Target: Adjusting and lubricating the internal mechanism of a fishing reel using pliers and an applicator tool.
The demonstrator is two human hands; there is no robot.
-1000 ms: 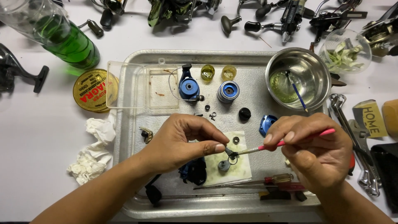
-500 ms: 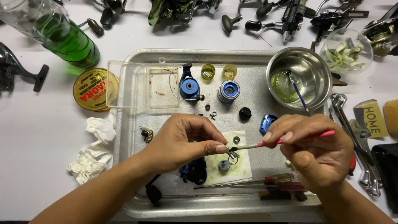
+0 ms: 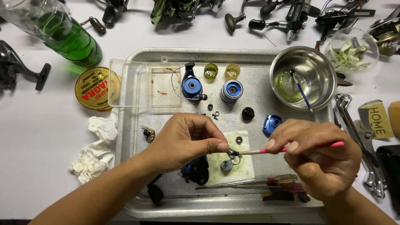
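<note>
I see my left hand (image 3: 183, 141) over the middle of the metal tray (image 3: 137, 125), with the thumb and the forefinger pressed together on a small metal part (image 3: 233, 154) that has a thin wire or spring on it; the part is held just above a stained white paper pad (image 3: 246, 166) on the tray floor. My right hand (image 3: 321, 156) is on the right side of the tray, and its fingers are closed on a thin pink-handled brush (image 3: 291, 148), which lies almost level and touches the small part with its tip. On the pad, under the part, stands a small grey round piece (image 3: 226, 166). To the left of the tray, on the white table, lies a round yellow tin (image 3: 92, 88) with red print on its lid, partly covered by a clear plastic box (image 3: 137, 85) that sits over the tray's rim. Above the tin there is a clear bottle (image 3: 58, 33) with green liquid, lying tilted. At the right edge I see a beige label card (image 3: 377, 121) with dark letters, next to some steel wrenches (image 3: 358, 133). A steel bowl (image 3: 321, 71) with yellowish liquid stands in the upper right corner of the tray, and a blue brush (image 3: 302, 91) leans inside it. A crumpled white tissue (image 3: 98, 146) lies beside the left rim of the tray.
</note>
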